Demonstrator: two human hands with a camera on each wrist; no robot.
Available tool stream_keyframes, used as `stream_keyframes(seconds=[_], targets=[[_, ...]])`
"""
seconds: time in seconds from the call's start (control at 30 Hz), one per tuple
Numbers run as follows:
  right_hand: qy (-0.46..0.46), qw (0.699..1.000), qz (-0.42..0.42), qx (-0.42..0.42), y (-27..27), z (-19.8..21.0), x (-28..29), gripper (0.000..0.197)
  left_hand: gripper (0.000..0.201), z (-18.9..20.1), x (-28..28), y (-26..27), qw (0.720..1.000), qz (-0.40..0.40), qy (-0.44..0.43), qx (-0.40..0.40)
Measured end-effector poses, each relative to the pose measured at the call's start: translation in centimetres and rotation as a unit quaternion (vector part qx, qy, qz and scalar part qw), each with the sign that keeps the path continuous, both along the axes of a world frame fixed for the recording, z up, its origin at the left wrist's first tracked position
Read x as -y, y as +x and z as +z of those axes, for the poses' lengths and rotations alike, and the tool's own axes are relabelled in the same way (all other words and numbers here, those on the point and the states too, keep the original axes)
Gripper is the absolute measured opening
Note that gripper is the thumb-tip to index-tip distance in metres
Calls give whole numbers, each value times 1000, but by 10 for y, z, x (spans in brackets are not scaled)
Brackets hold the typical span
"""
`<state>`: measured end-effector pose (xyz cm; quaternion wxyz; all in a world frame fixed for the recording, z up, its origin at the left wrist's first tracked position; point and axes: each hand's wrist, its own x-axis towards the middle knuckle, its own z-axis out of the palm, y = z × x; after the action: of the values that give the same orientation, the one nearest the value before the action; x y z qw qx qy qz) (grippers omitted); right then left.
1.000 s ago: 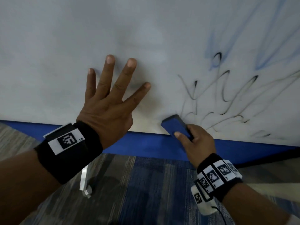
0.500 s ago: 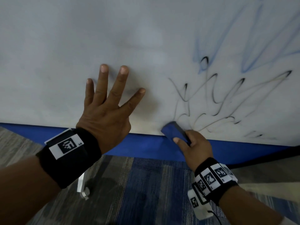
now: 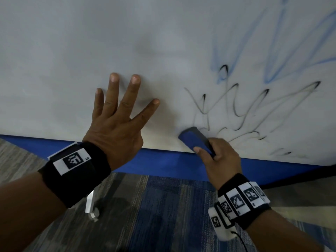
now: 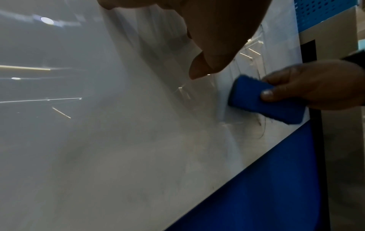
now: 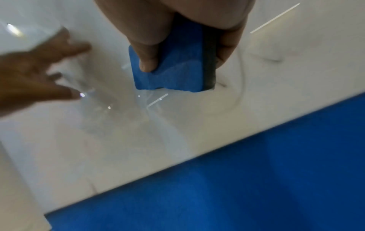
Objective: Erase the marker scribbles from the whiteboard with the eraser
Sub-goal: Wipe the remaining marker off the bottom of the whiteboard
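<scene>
The whiteboard [image 3: 91, 51] fills the upper part of the head view. Black marker scribbles [image 3: 241, 110] and faded blue strokes [image 3: 276, 51] cover its right side. My right hand [image 3: 216, 157] grips a blue eraser [image 3: 195, 140] with a dark felt face and presses it on the board near the bottom edge, at the left end of the black scribbles. The eraser [image 4: 264, 100] [image 5: 173, 65] is held between thumb and fingers. My left hand [image 3: 116, 120] lies flat on the board to the left, fingers spread and straight.
A blue band [image 3: 163, 162] runs under the board's bottom edge. Below it is striped grey and blue carpet [image 3: 154, 215]. A white stand foot [image 3: 91, 206] stands on the carpet behind my left wrist. The board's left part [image 4: 79, 140] carries only faint grey smears.
The right hand with the eraser has stayed low on the board at the scribbles' left end, shifting slightly. The left hand has kept flat on the board. The view has shifted a little.
</scene>
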<state>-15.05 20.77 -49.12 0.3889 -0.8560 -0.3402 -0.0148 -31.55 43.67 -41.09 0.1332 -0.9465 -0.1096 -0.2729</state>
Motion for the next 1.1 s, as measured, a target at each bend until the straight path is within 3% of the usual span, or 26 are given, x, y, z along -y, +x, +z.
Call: stream_keyframes(seconds=[0.1, 0.23, 0.3, 0.43, 0.5, 0.63, 0.73, 0.8, 0.93, 1.0, 1.1], targets=[[-8, 1000, 5, -22, 10, -2, 2, 30, 95, 0, 1, 0, 1000, 3, -2, -1], [-107, 990, -13, -85, 16, -21, 24, 36, 95, 3, 5, -2, 1000, 6, -11, -6], [-58, 997, 10, -49, 10, 7, 9, 26, 93, 9, 11, -3, 1000, 1, -15, 3], [75, 995, 13, 71, -1, 99, -31, 41, 89, 36, 15, 12, 998, -37, 31, 43], [114, 990, 10, 81, 0, 113, -32, 40, 89, 47, 11, 21, 997, -34, 46, 54], [37, 999, 12, -12, 10, 63, 0, 43, 93, 48, 4, 22, 996, -24, 82, 27], [3, 1000, 15, -9, 11, 50, 9, 44, 95, 48, 7, 20, 996, -18, 81, 16], [30, 999, 12, 29, 8, 81, -2, 44, 98, 49, 10, 20, 997, -10, 76, 16], [168, 982, 9, 88, 11, 160, -24, 43, 98, 49, 16, 21, 998, -4, 68, 16], [152, 985, 16, 80, 12, 155, -21, 40, 96, 51, 18, 19, 998, 2, 63, 16], [34, 999, 28, 21, 14, 95, 6, 41, 93, 55, 20, 17, 997, 10, 68, 18]])
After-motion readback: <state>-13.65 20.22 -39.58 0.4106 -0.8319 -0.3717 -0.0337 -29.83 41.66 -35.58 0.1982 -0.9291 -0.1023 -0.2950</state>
